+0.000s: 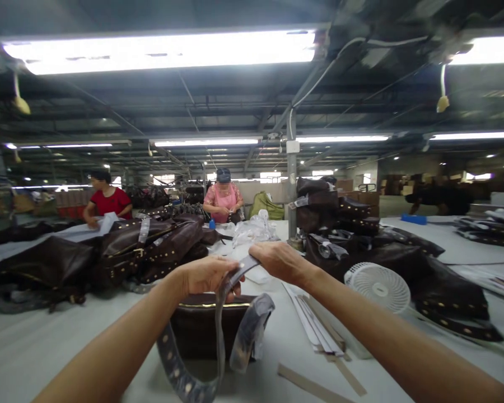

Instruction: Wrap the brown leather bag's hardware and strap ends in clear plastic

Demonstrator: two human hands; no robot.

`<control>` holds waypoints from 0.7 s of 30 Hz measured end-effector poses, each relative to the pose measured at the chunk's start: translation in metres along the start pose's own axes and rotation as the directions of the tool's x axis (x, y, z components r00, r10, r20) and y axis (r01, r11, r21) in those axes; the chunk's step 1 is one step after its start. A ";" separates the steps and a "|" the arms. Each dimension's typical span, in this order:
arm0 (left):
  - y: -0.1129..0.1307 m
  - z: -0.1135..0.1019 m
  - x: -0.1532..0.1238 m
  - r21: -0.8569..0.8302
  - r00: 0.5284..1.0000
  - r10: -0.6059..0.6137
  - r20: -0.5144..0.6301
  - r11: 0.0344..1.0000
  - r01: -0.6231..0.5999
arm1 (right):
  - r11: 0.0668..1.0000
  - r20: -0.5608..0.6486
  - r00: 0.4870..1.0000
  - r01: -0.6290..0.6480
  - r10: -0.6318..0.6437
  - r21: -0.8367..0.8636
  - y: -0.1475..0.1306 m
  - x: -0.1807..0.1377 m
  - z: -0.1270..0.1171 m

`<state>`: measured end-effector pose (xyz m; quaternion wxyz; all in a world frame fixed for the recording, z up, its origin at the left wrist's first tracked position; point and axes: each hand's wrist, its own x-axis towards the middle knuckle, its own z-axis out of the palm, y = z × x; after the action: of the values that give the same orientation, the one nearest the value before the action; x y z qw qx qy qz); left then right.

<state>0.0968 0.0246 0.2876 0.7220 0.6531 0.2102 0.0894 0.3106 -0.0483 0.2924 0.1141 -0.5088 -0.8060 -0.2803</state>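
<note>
My left hand (205,275) and my right hand (279,260) both grip a studded strap wrapped in clear film (220,324), held up over the white table (33,347). The strap hangs down in a loop toward me. Under my hands stands a dark brown bag (201,330) with a gold trim along its top edge, and the strap appears to belong to it.
A small white fan (378,286) lies right of my right arm, beside flat card strips (315,330). Piles of brown studded bags (151,246) lie left and right (361,235). Two other people (107,201) (223,198) work across the table. A metal post (292,190) rises behind.
</note>
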 end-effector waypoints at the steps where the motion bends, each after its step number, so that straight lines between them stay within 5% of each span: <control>1: -0.002 0.001 0.003 -0.014 0.999 0.022 -0.027 1.000 -0.023 | 1.000 -0.019 1.000 0.018 -0.018 0.000 0.001 0.001 0.000; 8: -0.026 -0.005 0.008 -0.081 0.987 0.084 -0.139 0.992 -0.096 | 0.999 -0.300 0.953 0.042 -0.039 0.005 0.008 -0.024 0.021; 12: -0.027 -0.006 0.008 -0.055 0.980 0.119 -0.161 0.990 -0.129 | 0.978 -0.182 0.963 -0.185 0.200 0.100 0.004 -0.029 0.029; 15: -0.020 0.001 0.013 -0.044 0.962 0.187 -0.197 0.979 -0.199 | 0.905 -0.112 0.909 -0.376 0.402 0.198 -0.005 -0.022 0.029; 17: -0.018 0.008 0.019 -0.028 0.943 0.254 -0.217 0.964 -0.266 | 0.770 -0.074 0.837 -0.459 0.542 0.442 -0.013 -0.014 0.030; 21: -0.025 0.018 0.034 0.002 0.907 0.319 -0.276 0.943 -0.332 | 0.298 0.197 0.752 -0.467 0.630 0.832 -0.026 -0.002 0.038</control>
<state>0.1312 0.0193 0.2581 0.6758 0.6439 0.1935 0.3021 0.2928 -0.0370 0.2516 0.5009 -0.6048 -0.5976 0.1615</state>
